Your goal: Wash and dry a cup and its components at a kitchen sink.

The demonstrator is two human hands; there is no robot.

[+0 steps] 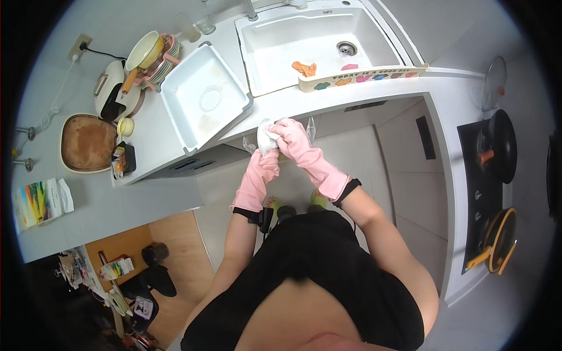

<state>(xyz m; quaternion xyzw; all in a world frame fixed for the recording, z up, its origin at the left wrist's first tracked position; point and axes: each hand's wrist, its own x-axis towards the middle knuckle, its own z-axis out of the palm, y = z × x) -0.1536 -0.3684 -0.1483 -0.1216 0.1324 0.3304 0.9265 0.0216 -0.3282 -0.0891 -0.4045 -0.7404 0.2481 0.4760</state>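
Observation:
Pink rubber gloves cover both of my hands, which meet in front of the counter edge above the floor. Between them is a small white scrub brush [265,138], its ridged or bristled side partly hidden by fingers. My left hand [262,166] grips it from below. Fingers of my right hand [290,135] are closed over its right side. Clear plastic [311,128] shows just beyond the right glove, and another clear piece [249,145] lies left of the brush; what they belong to is hidden.
Ahead is a white sink [281,48] with an orange cloth [304,69] inside and a printed splash guard [364,79] along its front. Left of it sits a light-blue drain tray [206,96], near stacked pans and bowls [151,61]. A cooktop [480,188] with pans is at right.

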